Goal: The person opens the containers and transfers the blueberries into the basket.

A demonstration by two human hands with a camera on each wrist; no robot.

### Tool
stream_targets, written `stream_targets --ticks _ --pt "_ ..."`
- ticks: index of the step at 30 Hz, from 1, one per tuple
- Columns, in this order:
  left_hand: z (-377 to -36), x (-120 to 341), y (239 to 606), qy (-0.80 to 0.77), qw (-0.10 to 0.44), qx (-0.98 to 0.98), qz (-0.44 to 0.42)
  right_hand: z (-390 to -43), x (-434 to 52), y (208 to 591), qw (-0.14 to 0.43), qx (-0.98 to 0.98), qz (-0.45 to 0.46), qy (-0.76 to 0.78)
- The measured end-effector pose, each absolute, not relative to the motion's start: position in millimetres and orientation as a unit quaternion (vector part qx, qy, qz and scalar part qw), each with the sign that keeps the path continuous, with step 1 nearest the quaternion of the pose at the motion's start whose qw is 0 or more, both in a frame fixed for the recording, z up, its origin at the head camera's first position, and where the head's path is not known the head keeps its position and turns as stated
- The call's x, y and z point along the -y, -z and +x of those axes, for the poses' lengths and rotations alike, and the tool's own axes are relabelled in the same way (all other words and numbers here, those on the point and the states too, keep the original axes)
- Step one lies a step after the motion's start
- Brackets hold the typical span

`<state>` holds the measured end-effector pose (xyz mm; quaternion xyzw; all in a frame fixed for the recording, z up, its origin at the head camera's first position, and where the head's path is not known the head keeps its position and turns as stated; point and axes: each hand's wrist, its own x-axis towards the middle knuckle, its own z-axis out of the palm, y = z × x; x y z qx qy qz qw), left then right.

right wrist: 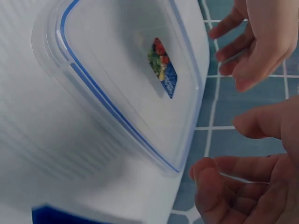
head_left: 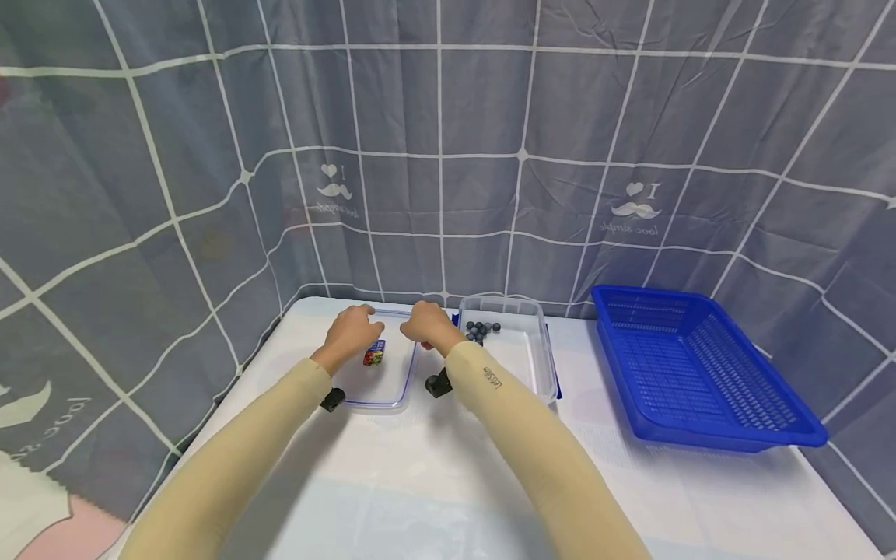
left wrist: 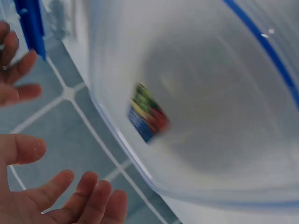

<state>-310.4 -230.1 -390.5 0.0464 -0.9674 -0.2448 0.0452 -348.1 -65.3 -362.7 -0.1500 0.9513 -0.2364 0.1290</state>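
A clear plastic lid [head_left: 393,373] with a blue seal line lies on the white table, a small colourful sticker [head_left: 374,353] on it. Over the lid's left and far part is my left hand [head_left: 351,334], fingers spread and loosely bent in the left wrist view. My right hand [head_left: 428,325] hovers by the lid's far right corner; the right wrist view shows its thumb [right wrist: 254,122] apart from the loosely curled fingers. Neither hand holds anything. Just right of it stands a clear box [head_left: 518,362] with dark blueberries [head_left: 479,330] at its far left, partly hidden by the right arm.
A large blue plastic basket [head_left: 728,437] sits at the right of the table. Blue clips [head_left: 553,362] hang at the box's sides. A grey curtain [head_left: 483,194] with white lines closes off the back and sides.
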Motion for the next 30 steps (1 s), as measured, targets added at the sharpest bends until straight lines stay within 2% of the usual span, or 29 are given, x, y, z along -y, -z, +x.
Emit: stream_targets --ticks 9,22,30 --pt "-315 180 379 0.302 0.083 0.949 0.021 -352 38 345 0.1 -0.947 -0.177 0.247" --pt "-327 128 383 0.361 0.092 0.928 0.001 -368 -20 339 0.076 -0.891 -0.088 0.438" --pt "-333 101 393 0.363 0.08 0.929 0.0 -381 -55 357 0.119 -0.812 -0.057 0.569"
